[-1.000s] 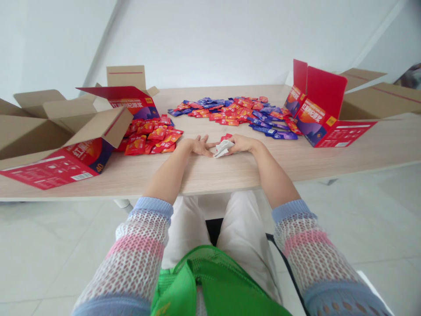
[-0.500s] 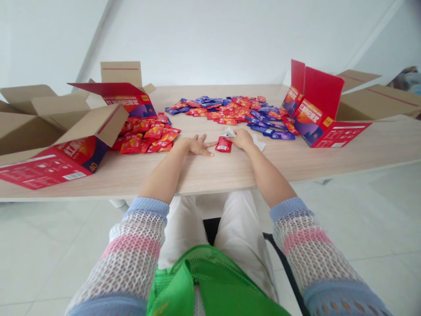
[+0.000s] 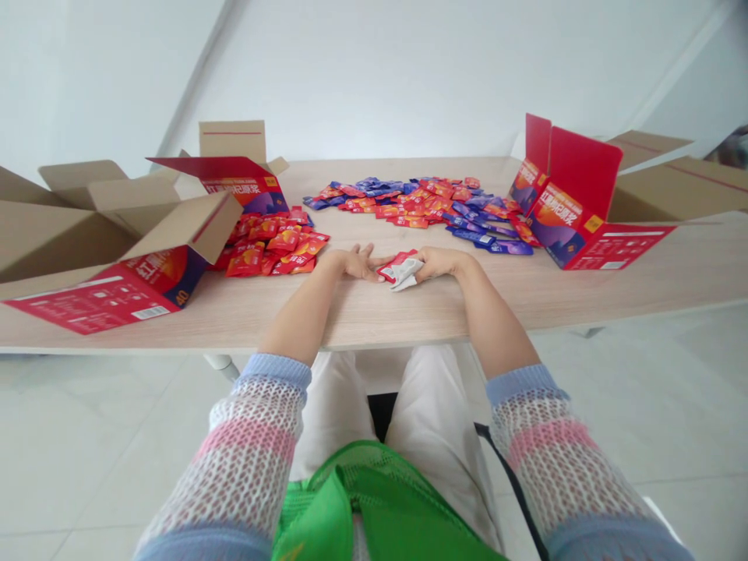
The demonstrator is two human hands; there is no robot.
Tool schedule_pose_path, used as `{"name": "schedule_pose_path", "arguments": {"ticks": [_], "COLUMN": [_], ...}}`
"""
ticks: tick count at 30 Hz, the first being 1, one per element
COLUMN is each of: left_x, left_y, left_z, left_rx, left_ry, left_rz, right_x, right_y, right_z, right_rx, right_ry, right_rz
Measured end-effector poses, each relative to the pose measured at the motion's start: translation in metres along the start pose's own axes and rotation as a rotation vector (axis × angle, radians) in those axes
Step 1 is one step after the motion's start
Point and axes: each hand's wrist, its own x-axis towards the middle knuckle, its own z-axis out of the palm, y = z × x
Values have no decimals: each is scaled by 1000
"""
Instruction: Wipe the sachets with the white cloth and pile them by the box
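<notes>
My left hand (image 3: 354,262) lies flat on the wooden table (image 3: 409,308) with fingers spread, its fingertips touching a red sachet (image 3: 393,267). My right hand (image 3: 437,262) is closed on that sachet together with a white crumpled piece (image 3: 407,273). Just left of my left hand lies a pile of red and orange sachets (image 3: 272,243). Farther back, a wide spread of mixed red and blue sachets (image 3: 424,202) covers the table's middle.
An opened red and purple carton (image 3: 569,210) stands at the right, another (image 3: 234,183) at the back left, a flattened one (image 3: 111,288) at the front left. Brown cardboard boxes (image 3: 75,214) sit at both ends (image 3: 678,183). A green bag (image 3: 374,510) lies on my lap.
My right hand reached toward the mixed spread, then came back to my left hand's fingertips with a red sachet and the white piece.
</notes>
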Motion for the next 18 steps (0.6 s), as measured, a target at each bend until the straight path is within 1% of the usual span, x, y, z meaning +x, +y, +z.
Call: {"name": "schedule_pose_path", "arguments": {"ticks": [1, 2, 3, 4, 6, 7, 9, 11, 13, 17, 18], "left_x": [-1, -2, -3, -4, -7, -8, -11, -12, -12, -11, -10], "left_y": [0, 1, 1, 2, 4, 5, 8, 9, 7, 3, 3], "left_z": [0, 0, 0, 1, 1, 2, 4, 8, 11, 12, 11], "left_rx": [3, 9, 16, 24, 39, 46, 58, 78, 111, 157, 164], "left_ry": [12, 25, 38, 52, 73, 80, 113, 200, 332, 558, 604], "left_rz": [3, 3, 1, -3, -8, -8, -9, -14, -1, 152, 162], "right_x": [1, 2, 4, 5, 7, 7, 7, 6, 6, 9, 10], "right_y": [-1, -1, 0, 1, 3, 5, 8, 9, 9, 9, 10], "right_z": [1, 1, 1, 0, -1, -2, -2, -2, -1, 1, 2], "right_rx": [-4, -20, -58, -120, -273, -340, -425, -454, -463, -447, -438], "right_ry": [5, 39, 105, 212, 435, 517, 616, 663, 689, 700, 706], "right_rz": [14, 35, 70, 120, 265, 347, 486, 556, 570, 558, 545]}}
